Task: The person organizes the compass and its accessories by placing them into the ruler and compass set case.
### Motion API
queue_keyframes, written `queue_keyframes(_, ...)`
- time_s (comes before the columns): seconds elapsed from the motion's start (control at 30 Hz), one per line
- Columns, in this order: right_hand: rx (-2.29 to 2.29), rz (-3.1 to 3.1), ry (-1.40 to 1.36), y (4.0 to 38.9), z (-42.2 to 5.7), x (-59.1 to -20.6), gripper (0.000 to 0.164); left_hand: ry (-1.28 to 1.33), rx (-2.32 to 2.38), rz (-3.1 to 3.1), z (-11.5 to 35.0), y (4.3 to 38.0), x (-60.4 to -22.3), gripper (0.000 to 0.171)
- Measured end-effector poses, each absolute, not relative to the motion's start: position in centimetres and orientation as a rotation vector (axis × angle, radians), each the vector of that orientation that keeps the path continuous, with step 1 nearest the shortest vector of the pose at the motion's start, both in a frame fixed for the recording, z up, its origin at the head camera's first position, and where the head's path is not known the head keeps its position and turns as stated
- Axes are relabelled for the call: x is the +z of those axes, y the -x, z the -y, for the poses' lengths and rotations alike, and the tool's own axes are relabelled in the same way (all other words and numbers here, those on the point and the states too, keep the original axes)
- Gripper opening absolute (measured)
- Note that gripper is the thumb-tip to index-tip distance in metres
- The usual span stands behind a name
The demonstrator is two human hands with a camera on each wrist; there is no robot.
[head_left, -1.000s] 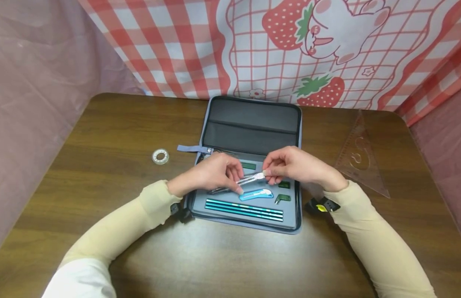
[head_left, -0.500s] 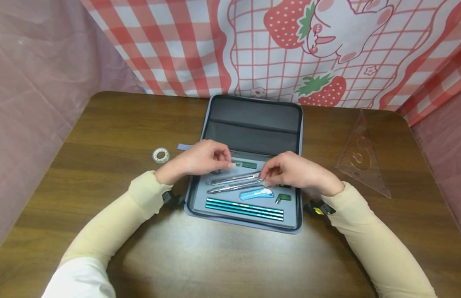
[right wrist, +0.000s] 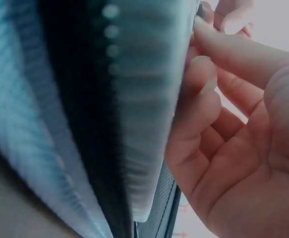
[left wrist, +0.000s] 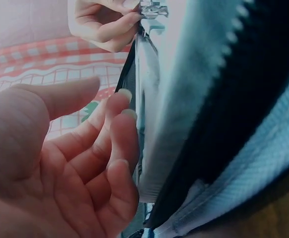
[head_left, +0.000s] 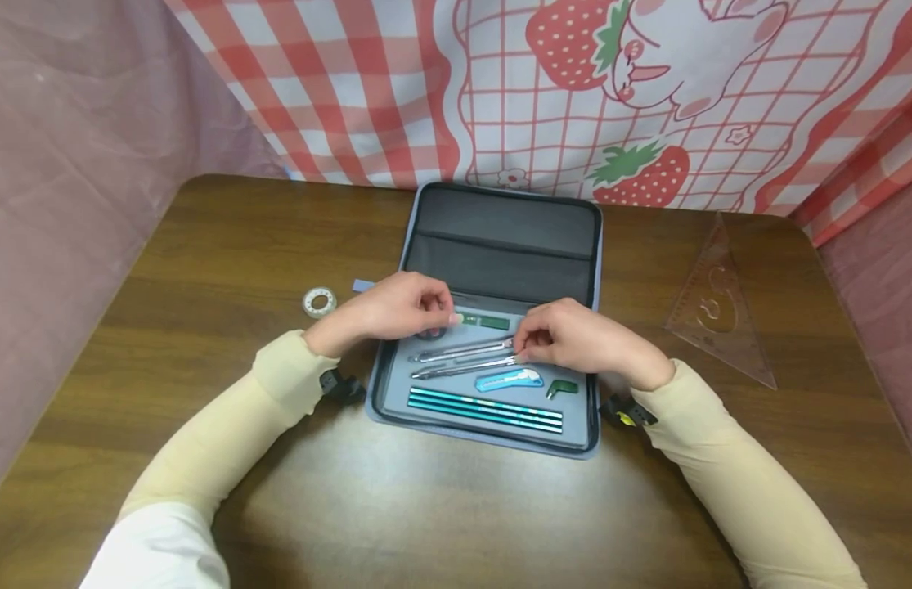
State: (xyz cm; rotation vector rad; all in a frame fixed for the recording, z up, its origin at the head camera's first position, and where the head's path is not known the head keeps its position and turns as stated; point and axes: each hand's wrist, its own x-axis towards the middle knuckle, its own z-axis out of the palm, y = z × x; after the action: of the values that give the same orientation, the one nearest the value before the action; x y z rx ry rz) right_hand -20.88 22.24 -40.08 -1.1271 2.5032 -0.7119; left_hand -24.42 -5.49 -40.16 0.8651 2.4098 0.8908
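Observation:
An open zip case (head_left: 581, 446) lies on the table with a grey tray of drawing tools. My right hand (head_left: 573, 339) pinches the right end of a silver drawing compass (head_left: 463, 368) lying in the tray. Another slim silver tool (head_left: 459, 352) lies just above it. My left hand (head_left: 407, 307) hovers over the tray's upper left, fingers loosely curled. Its thumb is by a small green piece (head_left: 492, 322); whether they touch is unclear. In the left wrist view nothing shows between the left hand's fingers (left wrist: 122, 134). The right palm (right wrist: 253, 173) faces the case edge.
Also in the tray are a blue utility knife (head_left: 510, 379), a green angled piece (head_left: 562, 388) and several teal pencils (head_left: 485, 409). A round white ring (head_left: 319, 303) lies left of the case, a clear set square (head_left: 721, 315) to its right. A checked cloth hangs behind.
The silver compass, earlier raised between both hands, now lies in the tray. My left hand has let go and moved up and left; the right has stayed at the compass's end.

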Motion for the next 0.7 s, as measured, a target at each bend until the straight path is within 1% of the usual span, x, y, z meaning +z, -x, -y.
queue_keyframes(0.07,-0.713,-2.502,1.136,20.9,-22.2,-40.2,0.006,-0.914,0.841,-2.394,5.5,24.3,-40.0,0.022)
queue_keyframes(0.17,-0.714,-2.506,1.147,20.9,-22.2,-40.2,0.008,-1.008,0.722,-2.369,5.3,23.9,-39.9,0.026)
queue_keyframes(0.3,-0.711,-2.528,1.137,20.8,-22.1,-40.3,0.006,-1.062,0.553,-2.389,4.9,23.2,-39.8,0.033)
queue_keyframes(0.53,-0.719,-2.587,1.080,20.8,-22.1,-40.5,0.008,-1.096,0.473,-2.440,4.6,22.9,-39.9,0.025)
queue_keyframes(0.7,-0.731,-2.594,1.061,20.9,-22.1,-40.6,0.008,-1.099,0.444,-2.446,4.5,22.8,-39.9,0.024)
